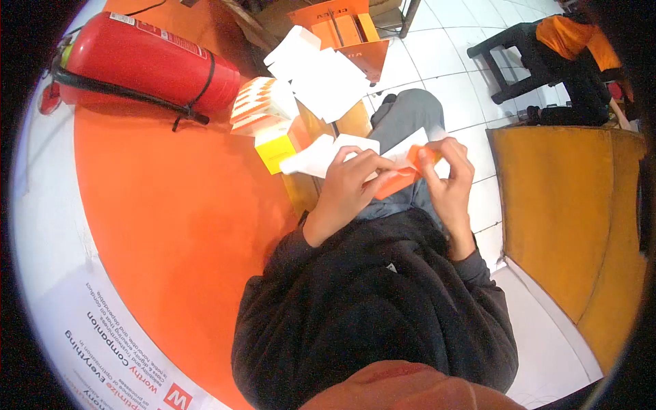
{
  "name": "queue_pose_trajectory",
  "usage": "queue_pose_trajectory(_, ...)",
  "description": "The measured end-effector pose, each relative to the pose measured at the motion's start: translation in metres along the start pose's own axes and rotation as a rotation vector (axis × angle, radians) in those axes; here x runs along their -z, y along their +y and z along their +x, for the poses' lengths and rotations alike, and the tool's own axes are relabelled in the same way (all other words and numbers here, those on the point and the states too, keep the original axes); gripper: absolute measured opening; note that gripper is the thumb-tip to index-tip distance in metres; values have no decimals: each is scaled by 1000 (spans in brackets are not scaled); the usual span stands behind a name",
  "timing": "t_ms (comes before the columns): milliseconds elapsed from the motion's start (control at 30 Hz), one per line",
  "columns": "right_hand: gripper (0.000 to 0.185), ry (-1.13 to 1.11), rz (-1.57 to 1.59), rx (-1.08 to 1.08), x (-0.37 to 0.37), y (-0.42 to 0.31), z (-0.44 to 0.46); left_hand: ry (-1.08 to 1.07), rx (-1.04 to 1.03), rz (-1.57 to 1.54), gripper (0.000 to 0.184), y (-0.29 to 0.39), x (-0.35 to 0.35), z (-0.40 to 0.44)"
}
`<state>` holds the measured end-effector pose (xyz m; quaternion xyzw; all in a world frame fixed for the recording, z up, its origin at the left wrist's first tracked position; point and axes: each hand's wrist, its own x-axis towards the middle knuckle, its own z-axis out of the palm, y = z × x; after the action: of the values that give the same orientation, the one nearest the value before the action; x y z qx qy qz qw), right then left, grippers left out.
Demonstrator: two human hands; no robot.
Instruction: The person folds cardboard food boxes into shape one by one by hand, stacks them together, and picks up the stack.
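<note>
Above the lap, my left hand point(352, 184) and my right hand point(449, 181) both grip an orange and white carton point(398, 183), which looks partly folded. My left fingers press on its left part, and my right thumb and fingers pinch its right end. White flaps of card spread to the left, beside my left hand. Beyond the hands lie several flat white card pieces point(328, 82). Left of these are a stack of orange and white folded cartons point(263, 106) and a yellow box point(275, 147).
A red fire extinguisher point(150, 61) lies at the upper left on an orange surface point(171, 205). An orange box point(342, 34) stands at the top. Right are a brown panel point(574, 205), a black stool point(506, 61) and another person point(581, 55).
</note>
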<state>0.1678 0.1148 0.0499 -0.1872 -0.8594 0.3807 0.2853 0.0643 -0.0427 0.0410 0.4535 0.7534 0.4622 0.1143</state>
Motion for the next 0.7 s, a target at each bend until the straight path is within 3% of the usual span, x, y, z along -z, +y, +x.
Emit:
queue_pose_trajectory(33,11,-210,80,-35,10,-8,6,-80,17,-39,14,2,4,-2)
queue_pose_trajectory(133,14,-510,186,-114,14,-11,12,-45,162,-333,11,8,1,-3)
queue_pose_trajectory(233,13,-521,282,-104,9,-27,17,-144,441,-802,14,7,-2,-5)
queue_pose_trajectory(300,19,-581,337,-209,11,-33,18,-162,428,-917,19,8,-5,-11)
queue_pose_trajectory(400,21,-231,50,153,9,-39,23,-99,385,-853,18,6,3,-12)
queue_pose_trajectory(467,25,161,-108,370,1,-45,24,-3,378,-760,15,6,9,-10)
queue_pose_trajectory(600,25,173,22,334,-14,-42,11,236,256,-974,8,18,3,-3)
queue_pose_trajectory(700,28,104,38,336,-13,-42,10,222,194,-1158,11,16,5,2)
